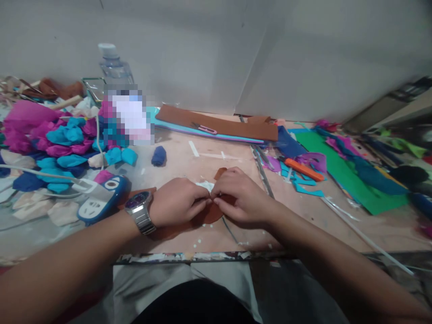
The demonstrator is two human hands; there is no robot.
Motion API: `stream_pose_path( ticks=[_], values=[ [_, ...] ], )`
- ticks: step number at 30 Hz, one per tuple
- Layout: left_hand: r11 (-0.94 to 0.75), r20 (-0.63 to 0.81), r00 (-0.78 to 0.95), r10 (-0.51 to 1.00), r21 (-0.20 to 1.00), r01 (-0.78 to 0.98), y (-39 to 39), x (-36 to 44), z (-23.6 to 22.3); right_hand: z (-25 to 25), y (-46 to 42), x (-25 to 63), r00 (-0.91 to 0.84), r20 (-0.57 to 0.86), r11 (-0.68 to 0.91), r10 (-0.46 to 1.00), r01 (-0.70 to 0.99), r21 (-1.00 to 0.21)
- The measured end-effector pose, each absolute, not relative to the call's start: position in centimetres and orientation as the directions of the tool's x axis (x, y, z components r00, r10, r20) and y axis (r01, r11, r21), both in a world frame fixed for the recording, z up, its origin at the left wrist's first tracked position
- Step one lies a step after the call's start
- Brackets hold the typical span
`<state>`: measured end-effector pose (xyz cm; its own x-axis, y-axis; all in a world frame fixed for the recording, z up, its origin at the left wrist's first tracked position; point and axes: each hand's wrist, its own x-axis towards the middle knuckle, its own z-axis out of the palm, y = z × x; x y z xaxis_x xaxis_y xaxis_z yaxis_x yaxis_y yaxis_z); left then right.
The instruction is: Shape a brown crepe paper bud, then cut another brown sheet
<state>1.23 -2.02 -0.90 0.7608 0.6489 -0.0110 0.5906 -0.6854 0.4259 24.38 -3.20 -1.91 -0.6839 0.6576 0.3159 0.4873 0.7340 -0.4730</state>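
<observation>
Your left hand (180, 202) and right hand (240, 195) meet over the worktable (290, 227), thumbs and forefingers pinched together on the upper edge of a rounded brown piece (212, 215). Both grips are closed on it, fingertips nearly touching, and the piece lies under your hands near the table's front edge; its material is hard to tell. A small brown scrap (220, 173) sits just beyond your right knuckles.

You wear a metal-banded wristwatch (141, 212) on your left wrist, and just beside it lies a blue-and-white power socket (96, 204) (its rounded end carries an eye-like design). Farther left, magenta, turquoise and cream bundles are heaped together, and a navy bundle (159, 156) lies apart from them. Ahead of you, a pink craft knife (207, 129) rests on a long brown sheet (243, 127). To your right, an orange utility knife (303, 169) lies among turquoise and purple scraps, near a green sheet (351, 168).
</observation>
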Motion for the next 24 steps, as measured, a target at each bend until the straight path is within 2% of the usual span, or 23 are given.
stream_pose_path(
  ticks=[4,9,24],
  values=[
    [-0.609,-0.029,0.744,0.668,0.552,0.569,-1.7,1.2,-0.8,-1.9,-3.1,24.4,-0.680,0.315,0.733,0.662,0.500,-0.461],
    [-0.501,-0.142,0.764,0.630,0.677,0.539,-1.1,0.8,-0.7,-1.7,-3.0,24.8,-0.668,0.324,0.732,0.670,0.519,-0.441],
    [-0.415,-0.212,0.759,0.616,0.732,0.541,-0.7,0.7,-1.1,-1.9,-3.1,24.6,-0.675,0.330,0.738,0.660,0.502,-0.450]
  ],
)
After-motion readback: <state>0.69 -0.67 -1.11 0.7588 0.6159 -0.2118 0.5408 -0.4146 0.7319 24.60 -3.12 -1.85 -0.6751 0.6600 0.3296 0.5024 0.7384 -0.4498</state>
